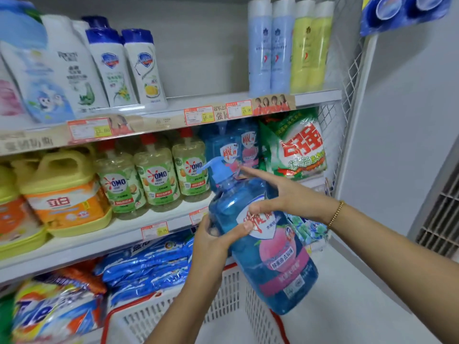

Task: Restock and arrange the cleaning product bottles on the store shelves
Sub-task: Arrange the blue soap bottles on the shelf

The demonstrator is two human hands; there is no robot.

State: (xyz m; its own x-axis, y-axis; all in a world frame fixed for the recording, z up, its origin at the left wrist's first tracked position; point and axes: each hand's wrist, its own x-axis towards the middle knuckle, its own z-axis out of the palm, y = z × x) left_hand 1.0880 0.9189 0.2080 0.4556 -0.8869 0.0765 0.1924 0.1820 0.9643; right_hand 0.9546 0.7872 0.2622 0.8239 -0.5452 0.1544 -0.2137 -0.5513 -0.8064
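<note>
Store shelves (154, 219) of light metal fill the view from my head, with price tags along their front edges. Beyond my fingertips, on the middle shelf, stand two more blue bottles of the same kind (232, 145). Left of my fingers is a row of clear OMO bottles (159, 180) with red caps, and further left are yellow jugs (64, 192). Right of my fingers a green detergent bag (298, 147) leans on the wire side panel. High above my hands are white bottles (139, 68) with blue caps and tall spray cans (280, 50). Below my left fingers lie blue bags (149, 264), and under both wrists is a white basket (173, 316) with a red rim.

I hold the blue bottle (275, 254) in the air over the basket, in front of the middle shelf, not touching it. It is tilted, with the pump up and to the left and the base low to the right. My left hand (211, 234) grips its left side, thumb on the label. My right hand (280, 197), with a bead bracelet (335, 214) on its wrist, clasps the shoulder, the forefinger straight toward the neck. The bottle is clear blue with a blue pump (216, 167), and its label has a white shield with red characters, a pink peach and a pink band.
</note>
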